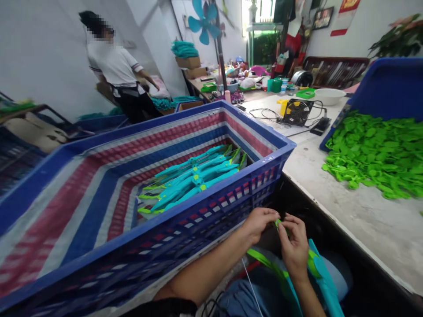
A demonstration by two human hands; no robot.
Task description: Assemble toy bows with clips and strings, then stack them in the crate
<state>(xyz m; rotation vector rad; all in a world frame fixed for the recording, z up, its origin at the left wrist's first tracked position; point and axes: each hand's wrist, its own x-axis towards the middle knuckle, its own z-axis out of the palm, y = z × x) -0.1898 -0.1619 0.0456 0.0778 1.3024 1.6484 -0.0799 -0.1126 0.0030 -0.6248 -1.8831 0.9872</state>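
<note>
The left hand [259, 222] and right hand [294, 247] meet at six o'clock in the view. Their fingertips are closed together on a small green piece [276, 224], seemingly plastic. At ten o'clock from them a blue crate [214, 193] holds teal pieces [194, 176]. At two o'clock, green parts [376, 154] lie heaped on the worktop [346, 207].

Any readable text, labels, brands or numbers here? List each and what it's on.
Nothing can be read.
Red hanging on the far wall: too blurred to read.
Red strip below it: too small to read.
Framed picture: too small to tell.
Blue crate, desk fan, green piece pinched by left hand and right hand: no print visible.
</note>
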